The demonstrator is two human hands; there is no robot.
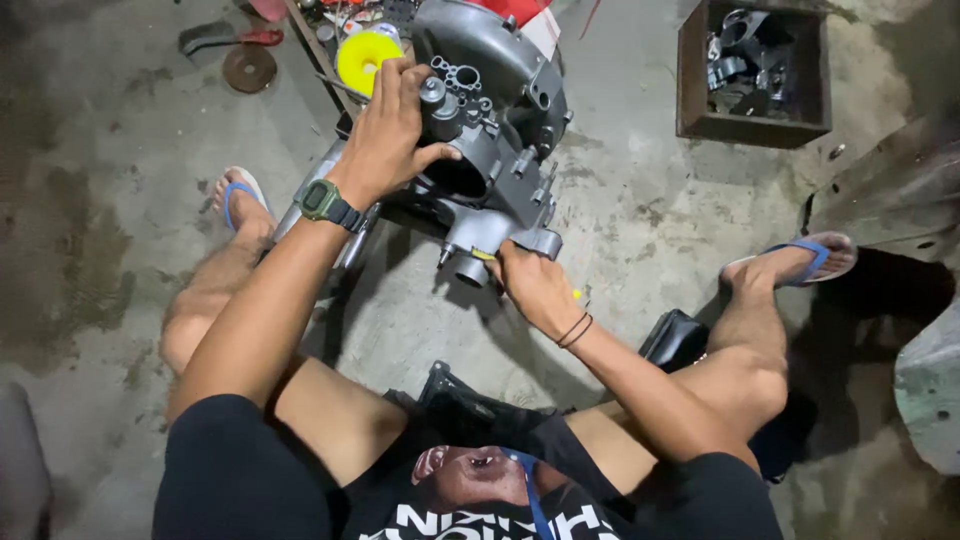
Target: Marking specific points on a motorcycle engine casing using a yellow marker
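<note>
Left hand (385, 135): laid over the upper left face of the grey engine casing (500, 130), palm down, fingers curled over the rim, thumb spread toward the dark round opening. A green watch (322, 200) is worn at the wrist. The casing is braced rather than fully gripped.

Right hand (535, 285): closed at the lower edge of the casing, just beside the short cylindrical stub (470, 268). A small yellow item (484, 254) is seen at the fingertips; whether it is pinched cannot be told.

Casing position: stood tilted on the concrete floor (640, 230), between the knees, directly under the left hand and above the right.

Risks, as judged:
- The casing could roll or tip if the bracing hand is lifted, since only a narrow part appears seated on the floor.
- Fingers near the studs and bosses could be nicked if the hand slips.
- Toes in the blue sandals (240, 195) are exposed; a falling casing would land near them.
- Small parts could be lost on the mottled floor.

Further out: a yellow disc (366, 58) behind the casing, a wooden box of metal parts (752, 68) well apart at upper right.
</note>
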